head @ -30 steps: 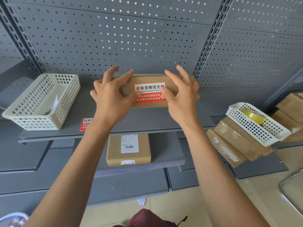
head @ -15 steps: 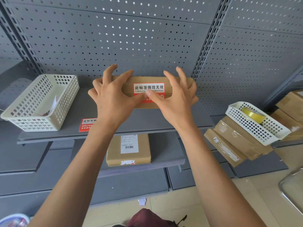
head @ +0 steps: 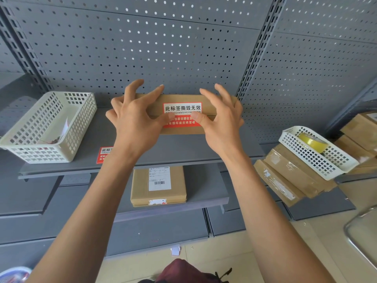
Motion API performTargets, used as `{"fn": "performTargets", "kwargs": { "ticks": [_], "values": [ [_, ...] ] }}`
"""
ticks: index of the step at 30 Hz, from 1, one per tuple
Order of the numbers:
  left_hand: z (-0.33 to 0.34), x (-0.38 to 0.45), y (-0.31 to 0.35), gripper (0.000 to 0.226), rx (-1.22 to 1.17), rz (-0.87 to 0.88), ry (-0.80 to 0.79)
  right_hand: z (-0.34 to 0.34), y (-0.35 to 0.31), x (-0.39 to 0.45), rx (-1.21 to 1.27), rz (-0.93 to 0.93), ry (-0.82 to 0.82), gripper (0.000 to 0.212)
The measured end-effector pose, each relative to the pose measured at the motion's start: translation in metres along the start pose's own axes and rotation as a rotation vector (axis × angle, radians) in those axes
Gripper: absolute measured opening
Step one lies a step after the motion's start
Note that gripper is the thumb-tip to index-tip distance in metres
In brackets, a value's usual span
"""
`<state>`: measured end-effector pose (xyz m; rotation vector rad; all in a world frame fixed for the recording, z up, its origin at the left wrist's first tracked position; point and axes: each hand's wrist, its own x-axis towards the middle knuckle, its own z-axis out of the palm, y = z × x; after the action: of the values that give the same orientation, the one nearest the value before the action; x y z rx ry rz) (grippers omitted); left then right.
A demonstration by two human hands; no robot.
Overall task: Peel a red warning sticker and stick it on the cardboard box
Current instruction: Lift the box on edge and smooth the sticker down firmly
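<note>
A flat cardboard box (head: 183, 98) lies on the grey shelf (head: 183, 152) in front of the pegboard. A red and white warning sticker (head: 182, 108) is folded over its front top edge, white half on top, red half on the front face. My left hand (head: 134, 123) holds the box's left end, fingers on top and thumb pressing the sticker's left side. My right hand (head: 222, 123) holds the right end, thumb on the sticker's right side. Another red sticker (head: 105, 154) lies on the shelf, partly hidden by my left wrist.
A white basket (head: 81, 119) holding scraps stands at the shelf's left end. On the right, a second basket (head: 318, 158) with a yellow tape roll (head: 312, 141) rests on stacked boxes (head: 285, 176). A labelled box (head: 158, 186) sits on the lower shelf.
My thumbs came together on the middle of the sticker half a second ago, then slid apart toward its two ends. The box has stayed put.
</note>
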<state>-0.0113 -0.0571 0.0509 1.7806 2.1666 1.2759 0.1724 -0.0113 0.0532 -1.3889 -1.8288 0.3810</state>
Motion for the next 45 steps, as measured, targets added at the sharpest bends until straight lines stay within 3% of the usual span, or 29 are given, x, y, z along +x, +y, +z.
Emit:
{"fn": "performTargets", "kwargs": {
  "ticks": [7,10,13,16,28,45],
  "values": [
    [-0.010,0.003,-0.004,0.057,0.035,0.054,-0.058,-0.009,0.008,0.005,0.003,-0.049,-0.077,0.056],
    [-0.013,0.004,-0.004,0.070,0.035,0.048,-0.067,-0.010,0.005,0.004,-0.012,-0.054,-0.121,0.058],
    [-0.011,0.001,0.001,0.090,0.064,0.030,-0.065,-0.006,0.000,0.003,-0.110,-0.037,-0.136,0.083],
    [-0.010,0.001,0.002,0.093,0.119,0.035,-0.057,-0.002,-0.001,0.003,-0.192,-0.056,-0.111,0.094],
    [-0.011,0.010,-0.010,0.088,0.131,0.101,-0.102,-0.004,0.009,0.010,-0.122,-0.073,-0.129,0.078],
    [0.015,0.007,-0.028,0.087,0.070,0.088,-0.080,0.010,0.032,0.014,-0.165,-0.126,-0.129,0.077]
  ]
}}
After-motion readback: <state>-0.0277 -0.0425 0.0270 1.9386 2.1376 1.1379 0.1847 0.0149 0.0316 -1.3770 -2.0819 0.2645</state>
